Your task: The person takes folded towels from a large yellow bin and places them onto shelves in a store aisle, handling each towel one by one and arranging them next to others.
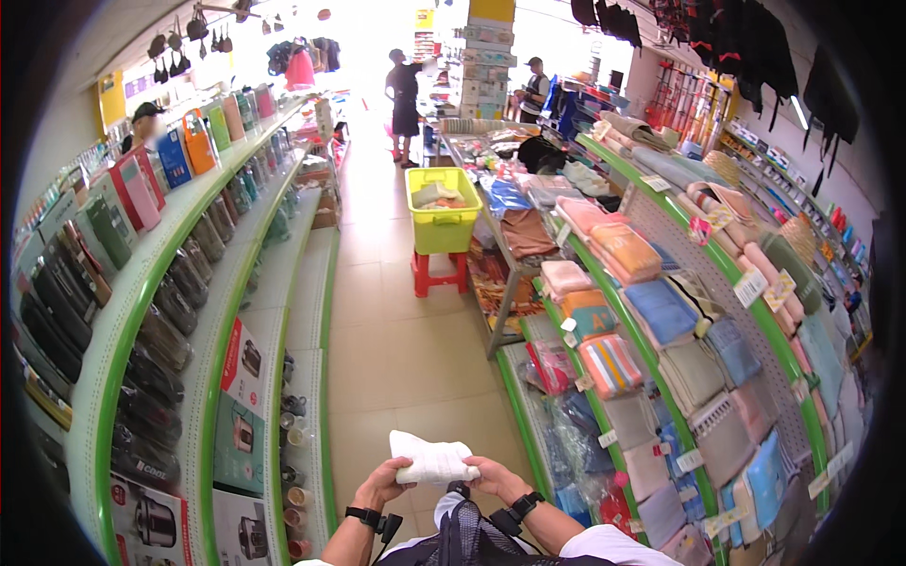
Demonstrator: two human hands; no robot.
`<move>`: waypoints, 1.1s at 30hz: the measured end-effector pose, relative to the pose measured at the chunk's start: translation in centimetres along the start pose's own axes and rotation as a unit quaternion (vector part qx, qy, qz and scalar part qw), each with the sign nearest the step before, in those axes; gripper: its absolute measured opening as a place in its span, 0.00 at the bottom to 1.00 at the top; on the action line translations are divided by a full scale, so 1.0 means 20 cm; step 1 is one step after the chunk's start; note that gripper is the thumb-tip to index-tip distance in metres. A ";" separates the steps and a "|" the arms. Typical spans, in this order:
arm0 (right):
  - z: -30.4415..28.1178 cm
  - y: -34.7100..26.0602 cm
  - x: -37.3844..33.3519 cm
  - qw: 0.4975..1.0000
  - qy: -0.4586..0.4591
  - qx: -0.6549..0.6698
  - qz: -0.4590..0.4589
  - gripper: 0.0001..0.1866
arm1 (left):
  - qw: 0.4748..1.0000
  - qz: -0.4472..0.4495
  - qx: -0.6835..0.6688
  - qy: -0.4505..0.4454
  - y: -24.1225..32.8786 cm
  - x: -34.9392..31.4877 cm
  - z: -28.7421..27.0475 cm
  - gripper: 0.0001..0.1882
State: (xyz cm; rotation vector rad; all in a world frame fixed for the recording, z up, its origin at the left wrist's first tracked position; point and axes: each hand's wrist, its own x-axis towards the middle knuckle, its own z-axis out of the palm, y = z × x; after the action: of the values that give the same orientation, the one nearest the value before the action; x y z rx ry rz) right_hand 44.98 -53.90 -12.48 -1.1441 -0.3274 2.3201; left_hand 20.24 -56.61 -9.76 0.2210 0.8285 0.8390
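Between my two hands, in front of my body, is a white folded cloth, probably a towel. My left hand pinches its left edge, and my right hand grips the right edge. Both wrists wear black straps with small devices. To my right, folded towels in pink, orange, blue and grey fill the green-edged shelves, among them a striped towel and a blue towel.
Ahead in the tiled aisle, a yellow-green basket holding cloths stands on a red stool beside a goods-laden table. Bottles and boxed cookware line the left shelves. One person stands farther up the aisle; others are at the far right and left.
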 end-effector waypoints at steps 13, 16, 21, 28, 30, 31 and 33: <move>0.02 -0.85 0.45 0.999 -0.014 -0.045 0.004 0.13 | 0.998 0.030 0.004 0.048 0.58 0.56 0.27 0.17; 0.05 -0.97 0.60 0.999 -0.026 -0.039 0.019 0.12 | 0.998 0.033 -0.017 0.051 0.70 0.65 0.24 0.16; 0.15 -1.09 0.91 0.997 -0.005 -0.058 0.056 0.12 | 0.996 0.007 -0.035 0.083 0.95 0.78 0.12 0.17; 0.41 -1.52 1.43 0.993 0.021 -0.114 0.019 0.12 | 0.996 -0.005 -0.021 0.085 1.55 1.21 -0.10 0.14; 0.53 -1.61 1.53 0.993 0.051 -0.106 0.009 0.11 | 0.995 -0.015 -0.020 0.099 1.75 1.29 -0.10 0.14; 0.58 -1.67 1.60 0.992 0.072 -0.106 0.000 0.11 | 0.993 -0.014 -0.021 0.116 1.86 1.36 -0.10 0.14; 0.63 -1.81 1.74 0.990 0.084 -0.114 -0.002 0.12 | 0.994 -0.026 0.012 0.102 2.05 1.55 -0.17 0.14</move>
State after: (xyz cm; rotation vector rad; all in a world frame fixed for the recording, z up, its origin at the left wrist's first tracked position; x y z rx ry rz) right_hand 30.19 -4.32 -12.22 -1.4370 -0.5422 2.2073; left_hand 6.35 -7.04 -9.83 0.1354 1.0308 0.8115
